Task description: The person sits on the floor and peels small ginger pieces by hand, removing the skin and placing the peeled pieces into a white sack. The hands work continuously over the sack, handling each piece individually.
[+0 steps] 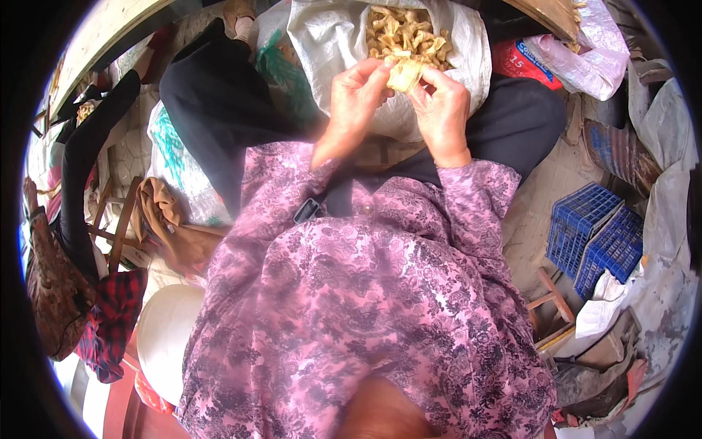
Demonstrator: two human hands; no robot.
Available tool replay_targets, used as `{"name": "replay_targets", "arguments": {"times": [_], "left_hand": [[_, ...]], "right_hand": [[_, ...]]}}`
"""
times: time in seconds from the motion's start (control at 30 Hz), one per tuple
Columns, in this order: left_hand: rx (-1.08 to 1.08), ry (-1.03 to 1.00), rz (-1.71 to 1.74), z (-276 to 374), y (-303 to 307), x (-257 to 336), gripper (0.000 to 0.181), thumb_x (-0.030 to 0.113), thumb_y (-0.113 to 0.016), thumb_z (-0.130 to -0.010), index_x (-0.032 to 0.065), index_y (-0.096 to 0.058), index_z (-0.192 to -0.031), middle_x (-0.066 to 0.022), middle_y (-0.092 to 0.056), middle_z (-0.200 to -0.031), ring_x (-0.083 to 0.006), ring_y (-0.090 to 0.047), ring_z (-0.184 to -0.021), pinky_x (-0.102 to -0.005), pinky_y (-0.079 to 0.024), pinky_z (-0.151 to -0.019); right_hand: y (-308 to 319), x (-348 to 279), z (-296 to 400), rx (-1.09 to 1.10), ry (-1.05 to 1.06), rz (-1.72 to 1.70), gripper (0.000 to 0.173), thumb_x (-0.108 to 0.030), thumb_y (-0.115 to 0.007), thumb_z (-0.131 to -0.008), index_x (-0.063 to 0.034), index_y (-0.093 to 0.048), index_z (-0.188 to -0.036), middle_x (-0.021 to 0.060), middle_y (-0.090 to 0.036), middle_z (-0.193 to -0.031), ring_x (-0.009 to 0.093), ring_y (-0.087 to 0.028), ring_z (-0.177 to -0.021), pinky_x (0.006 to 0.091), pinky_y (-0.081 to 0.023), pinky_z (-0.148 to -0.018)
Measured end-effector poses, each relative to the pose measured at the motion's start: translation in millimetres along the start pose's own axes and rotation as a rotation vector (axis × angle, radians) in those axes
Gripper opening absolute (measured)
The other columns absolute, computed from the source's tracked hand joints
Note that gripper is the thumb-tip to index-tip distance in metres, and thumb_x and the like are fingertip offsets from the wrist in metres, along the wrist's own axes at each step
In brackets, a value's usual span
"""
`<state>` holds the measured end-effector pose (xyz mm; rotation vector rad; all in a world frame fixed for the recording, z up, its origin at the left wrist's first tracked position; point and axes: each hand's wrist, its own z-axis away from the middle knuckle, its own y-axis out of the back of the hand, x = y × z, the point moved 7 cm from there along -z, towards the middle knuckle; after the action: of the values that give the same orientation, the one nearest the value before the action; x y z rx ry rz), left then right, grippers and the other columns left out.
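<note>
Between my two hands I hold a flat, pale yellow strip [407, 76], perhaps dried husk or leaf. My left hand [355, 96] pinches its left edge between thumb and fingers. The fingers of my right hand [442, 110] grip the right side and lower edge. Directly behind the strip, a white woven sack [329, 35] gapes over my lap with its rim rolled back. Inside it lie many knotted, folded yellow pieces [403, 24] of similar material. My fingers partly cover the strip, so its folds are hard to make out.
Blue plastic baskets [589, 236] and a small wooden stool frame [554, 299] stand to the right. A red printed bag [521, 63] lies beyond my right knee. Another person's sleeved arm [52, 280] shows far left, near a brown cloth [164, 203] and a white round container [167, 335].
</note>
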<state>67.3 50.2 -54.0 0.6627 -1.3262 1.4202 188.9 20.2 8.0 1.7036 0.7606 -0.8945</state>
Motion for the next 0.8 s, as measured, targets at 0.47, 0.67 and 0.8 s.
{"name": "replay_targets", "arguments": {"times": [0.47, 0.67, 0.8], "left_hand": [[-0.082, 0.271, -0.080, -1, 13, -26, 0.024, 0.023, -0.054, -0.089, 0.0021, -0.065, -0.088, -0.0010, -0.060, -0.069, -0.0068, -0.050, -0.055, -0.0213, -0.037, -0.048], [-0.245, 0.273, -0.045, 2, -3, -17, 0.025, 0.030, -0.060, -0.089, 0.0068, -0.061, -0.095, 0.0083, -0.045, -0.067, -0.0021, -0.029, -0.054, -0.0198, -0.022, -0.048], [-0.352, 0.451, 0.276, 6, -8, -22, 0.019, 0.028, -0.065, -0.086, 0.0099, -0.061, -0.087, 0.0088, -0.041, -0.062, -0.0026, -0.031, -0.053, -0.0183, -0.028, -0.049]], "right_hand": [[-2, 2, 7, 0.040, -0.002, 0.021, 0.009, -0.008, -0.067, -0.076, -0.0028, -0.065, -0.084, 0.0092, -0.060, -0.063, 0.017, -0.057, -0.052, 0.0292, -0.044, -0.050], [-1, 29, 0, -0.064, -0.129, -0.041, 0.012, -0.010, -0.070, -0.074, -0.0014, -0.063, -0.074, 0.0020, -0.051, -0.053, 0.006, -0.042, -0.047, 0.0253, -0.035, -0.044], [4, 29, 2, -0.020, -0.231, -0.369, 0.007, -0.006, -0.068, -0.078, -0.0005, -0.065, -0.076, -0.0017, -0.057, -0.060, 0.004, -0.046, -0.052, 0.0223, -0.038, -0.047]]}}
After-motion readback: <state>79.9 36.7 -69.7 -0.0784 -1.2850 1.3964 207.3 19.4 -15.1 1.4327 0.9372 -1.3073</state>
